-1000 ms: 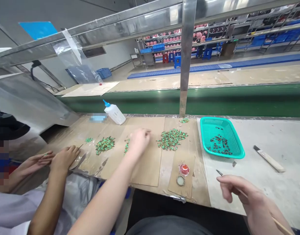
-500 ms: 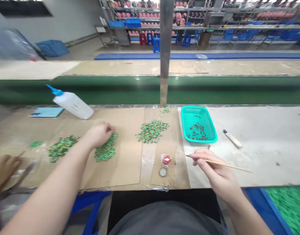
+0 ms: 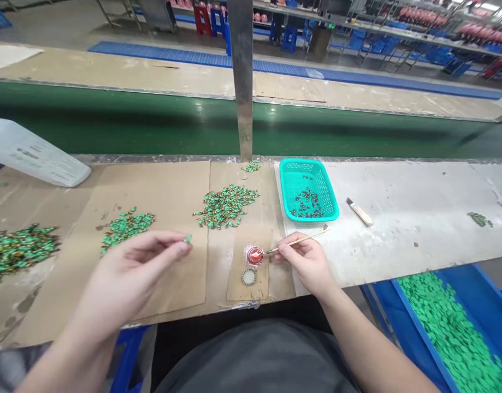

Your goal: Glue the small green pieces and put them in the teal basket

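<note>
Between the thumb and forefinger of my left hand (image 3: 140, 267) is a small green piece (image 3: 188, 239), held over the cardboard beside a pile of green and gold pieces (image 3: 128, 226). My right hand (image 3: 306, 259) pinches a thin wooden brush (image 3: 312, 236). The brush tip meets a small round pot of red paint (image 3: 255, 255). Just below the pot lies a round cap (image 3: 248, 277) with a pale inside. A larger pile of green and gold pieces (image 3: 226, 206) sits between my hands, farther back.
A teal basket (image 3: 336, 210) holds small dark pieces. A flat brush (image 3: 359, 212) lies right of it. At left are a white bottle (image 3: 37, 155) and another green pile (image 3: 23, 248). A metal post (image 3: 242, 82) rises behind the table. Blue trays of green pieces (image 3: 451, 327) are lower right.
My left hand has moved off the green pile with a green piece in its fingertips. My right hand has brought the brush tip left to the red pot. The view has shifted right and down.
</note>
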Available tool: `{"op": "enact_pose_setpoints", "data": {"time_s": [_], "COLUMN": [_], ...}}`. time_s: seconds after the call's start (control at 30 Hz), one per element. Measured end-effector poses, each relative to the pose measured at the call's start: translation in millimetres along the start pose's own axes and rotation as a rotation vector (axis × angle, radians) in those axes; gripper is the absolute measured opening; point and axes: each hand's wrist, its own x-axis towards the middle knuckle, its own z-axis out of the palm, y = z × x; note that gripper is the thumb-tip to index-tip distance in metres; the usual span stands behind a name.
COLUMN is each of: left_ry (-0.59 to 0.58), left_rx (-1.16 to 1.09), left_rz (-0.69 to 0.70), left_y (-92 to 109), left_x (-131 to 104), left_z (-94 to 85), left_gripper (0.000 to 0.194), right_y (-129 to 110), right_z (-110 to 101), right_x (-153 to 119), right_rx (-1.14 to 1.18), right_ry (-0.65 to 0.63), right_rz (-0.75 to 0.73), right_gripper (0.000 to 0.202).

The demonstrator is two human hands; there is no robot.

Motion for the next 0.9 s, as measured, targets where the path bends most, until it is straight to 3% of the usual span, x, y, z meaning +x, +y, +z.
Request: {"op": "enact_pose_setpoints", "data": {"time_s": [0.13, 0.27, 0.57, 0.73, 0.9], "left_ry": [-0.186, -0.311, -0.374, -0.399, -0.549], "left_rx": [-0.258, -0.43, -0.581, -0.632, -0.852], "left_rz": [-0.139, -0.261, -0.367, -0.384, -0.311], "left_y": [-7, -9, -8, -5, 1], "left_x": [-42, -67, -78, -79, -81], "left_z": [37.2, 57.4, 68.8, 69.1, 73.0], "left_gripper": [0.053, 0.059, 0.048, 0.04, 0.025], "right_y": [2, 0, -7, -35, -64], "right_z": [1, -1, -2, 0, 10], "right_x": [-2, -5, -7, -25, -50], "right_rx": [0.016, 0.027, 0.078, 0.134, 0.28], "right_ry": [-0.011, -0.03, -0.084, -0.115, -0.266], "right_rz": [0.041, 0.059, 0.006, -0.07, -0.111], "right_gripper": [0.05, 0.048, 0.04, 0.026, 0.011]}}
